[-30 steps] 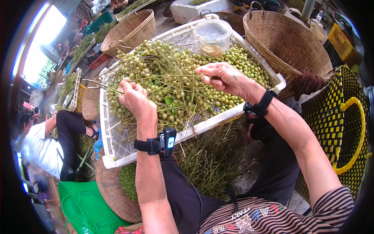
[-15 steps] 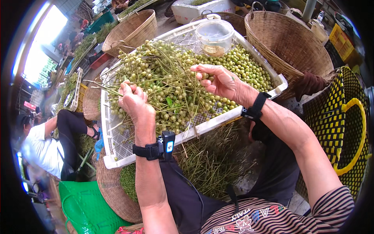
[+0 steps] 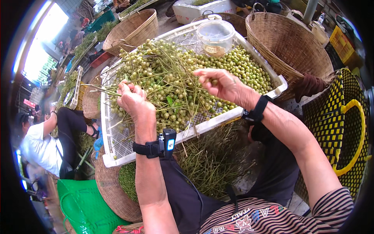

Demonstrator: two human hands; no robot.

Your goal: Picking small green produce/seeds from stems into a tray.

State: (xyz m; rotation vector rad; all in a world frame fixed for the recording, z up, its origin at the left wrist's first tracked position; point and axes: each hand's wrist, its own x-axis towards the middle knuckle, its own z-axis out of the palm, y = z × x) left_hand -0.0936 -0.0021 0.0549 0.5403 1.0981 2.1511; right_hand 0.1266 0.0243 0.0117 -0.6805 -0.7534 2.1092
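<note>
Across my knees is a white mesh tray (image 3: 187,137), heaped with small round green fruit still on thin stems (image 3: 167,78). My left hand (image 3: 133,100) is closed at the left of the heap, pinching a bundle of fruit stems (image 3: 106,91) whose ends stick out leftward. Over the heap's right side, my right hand (image 3: 226,85) has its fingers curled around a round green fruit (image 3: 214,82); whether more lie in the palm is hidden. Loose, stemless fruit (image 3: 249,66) covers the tray's right part. A clear plastic tub (image 3: 216,35) stands among it.
Wicker baskets (image 3: 284,43) stand beyond the tray, and a black-and-yellow woven basket (image 3: 335,124) is at my right. Stripped stems (image 3: 206,167) lie below the tray. A green woven bag (image 3: 87,206) sits lower left. Another person (image 3: 43,148) sits at the left.
My right hand has shifted slightly down and right, and a fruit now shows between its fingers. My left hand keeps its pinch, nearly still. The person at the left has moved an arm.
</note>
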